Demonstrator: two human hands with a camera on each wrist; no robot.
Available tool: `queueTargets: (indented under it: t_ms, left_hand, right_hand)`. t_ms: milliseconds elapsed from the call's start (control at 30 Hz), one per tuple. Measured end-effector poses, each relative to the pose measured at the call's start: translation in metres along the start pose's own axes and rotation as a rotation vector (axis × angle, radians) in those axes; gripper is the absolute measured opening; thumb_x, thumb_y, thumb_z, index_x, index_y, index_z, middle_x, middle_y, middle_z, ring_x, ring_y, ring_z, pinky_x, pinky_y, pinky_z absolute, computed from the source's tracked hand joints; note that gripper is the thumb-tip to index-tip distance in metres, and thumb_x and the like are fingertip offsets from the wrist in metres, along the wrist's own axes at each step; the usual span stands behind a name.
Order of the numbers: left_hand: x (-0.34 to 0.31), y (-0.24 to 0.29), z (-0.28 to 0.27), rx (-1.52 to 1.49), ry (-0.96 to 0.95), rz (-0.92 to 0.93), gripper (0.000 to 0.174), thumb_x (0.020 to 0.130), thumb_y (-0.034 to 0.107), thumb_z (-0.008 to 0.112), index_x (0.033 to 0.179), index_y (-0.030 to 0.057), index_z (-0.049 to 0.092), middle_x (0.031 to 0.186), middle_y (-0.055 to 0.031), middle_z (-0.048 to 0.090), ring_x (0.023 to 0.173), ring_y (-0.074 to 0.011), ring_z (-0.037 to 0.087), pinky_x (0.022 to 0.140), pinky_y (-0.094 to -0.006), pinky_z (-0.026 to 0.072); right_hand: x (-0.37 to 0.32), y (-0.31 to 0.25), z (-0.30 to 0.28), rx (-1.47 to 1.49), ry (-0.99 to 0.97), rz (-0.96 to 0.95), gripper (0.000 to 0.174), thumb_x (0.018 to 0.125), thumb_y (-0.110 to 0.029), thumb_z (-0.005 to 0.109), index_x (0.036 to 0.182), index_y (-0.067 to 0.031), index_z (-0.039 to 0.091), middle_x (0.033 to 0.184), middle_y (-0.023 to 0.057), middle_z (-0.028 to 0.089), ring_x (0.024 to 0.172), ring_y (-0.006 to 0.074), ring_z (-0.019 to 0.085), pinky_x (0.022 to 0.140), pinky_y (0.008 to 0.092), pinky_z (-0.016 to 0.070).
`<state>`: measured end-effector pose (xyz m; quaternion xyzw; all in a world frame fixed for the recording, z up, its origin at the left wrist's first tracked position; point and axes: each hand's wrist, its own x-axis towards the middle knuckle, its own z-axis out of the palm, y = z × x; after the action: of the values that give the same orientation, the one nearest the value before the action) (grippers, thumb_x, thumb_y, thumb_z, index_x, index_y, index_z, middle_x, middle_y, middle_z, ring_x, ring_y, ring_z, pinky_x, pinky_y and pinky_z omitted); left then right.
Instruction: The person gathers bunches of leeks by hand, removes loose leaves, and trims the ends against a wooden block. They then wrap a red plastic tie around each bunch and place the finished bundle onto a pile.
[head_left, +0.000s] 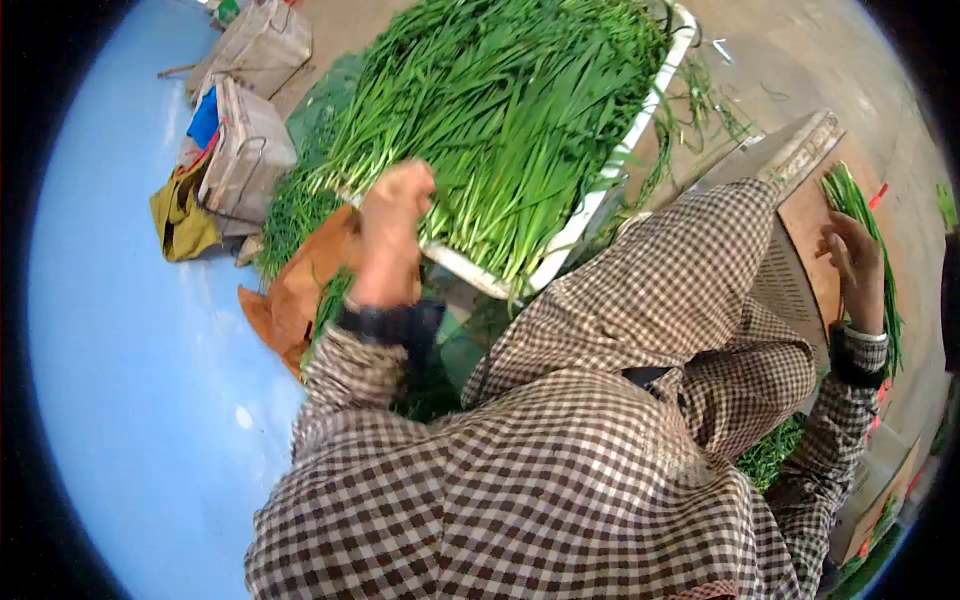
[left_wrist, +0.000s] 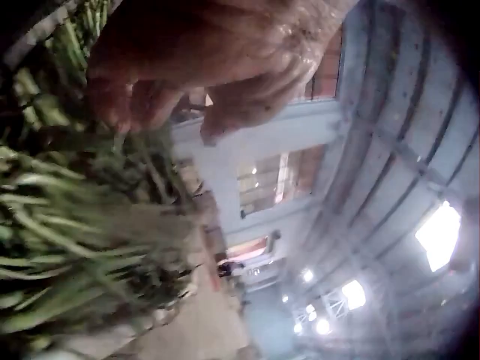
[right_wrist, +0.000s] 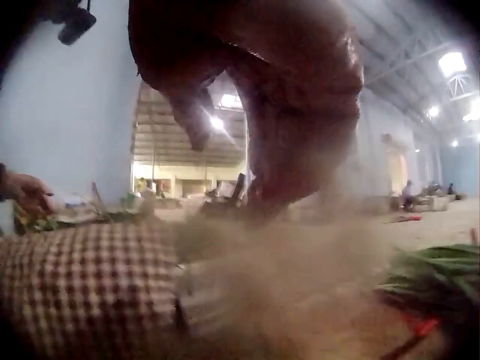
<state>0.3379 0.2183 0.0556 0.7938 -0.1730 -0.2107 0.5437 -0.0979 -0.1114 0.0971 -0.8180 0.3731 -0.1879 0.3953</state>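
My left hand [head_left: 392, 225], blurred, is over the near left corner of a white tray [head_left: 580, 225] heaped with long green chives [head_left: 500, 130]. In the left wrist view, the left hand [left_wrist: 217, 60] has bent fingers and a thumb apart from them, with nothing visible between. On the far right, my right hand [head_left: 857, 262] is beside a bunch of chives [head_left: 848, 195] lying on a brown board [head_left: 812, 245]. Its fingers [right_wrist: 300, 127] curve loosely in the right wrist view, and a gap to the thumb shows nothing held.
Grey-white crates [head_left: 245, 150] stand at the upper left, beside a yellow-olive cloth [head_left: 185, 215]. An orange-brown sheet [head_left: 305, 285] lies left of the tray. Loose chives [head_left: 700, 95] are scattered on the floor. My checked trouser leg [head_left: 640, 290] lies between the tray and the board.
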Motion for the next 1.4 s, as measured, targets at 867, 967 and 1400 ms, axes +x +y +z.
queueTargets:
  t_ms: [867,967,1400]
  left_hand:
    - [-0.015,0.103,-0.052,0.512,-0.244,0.652,0.022,0.083,0.014,0.047,0.082,-0.0001,0.064,0.092,-0.0094,0.063,0.086,-0.018,0.058,0.071,-0.0293,0.0441]
    - [-0.046,0.01,0.001,0.403,-0.344,0.228,0.019,0.075,0.018,0.068,0.082,0.0024,0.061,0.084,-0.0101,0.061,0.075,-0.0226,0.06,0.07,-0.0313,0.0481]
    - [-0.05,-0.052,0.074,1.087,0.04,0.25,0.068,0.066,0.043,0.075,0.106,-0.0042,0.048,0.105,-0.0188,0.049,0.102,-0.0353,0.046,0.085,-0.0462,0.0393]
  right_hand:
    - [0.009,-0.118,0.171,0.405,-0.459,-0.146,0.026,0.089,-0.012,0.056,0.104,0.0092,0.055,0.081,0.0107,0.064,0.073,0.0143,0.062,0.068,0.0259,0.0501]
    - [0.007,-0.11,0.164,0.45,-0.403,-0.13,0.026,0.089,-0.013,0.056,0.104,0.0089,0.055,0.081,0.0108,0.064,0.073,0.0143,0.062,0.068,0.0258,0.05]
    - [-0.013,-0.087,0.152,0.518,-0.353,-0.051,0.027,0.089,-0.011,0.056,0.105,0.0104,0.055,0.084,0.0103,0.064,0.072,0.0136,0.061,0.067,0.0251,0.0503]
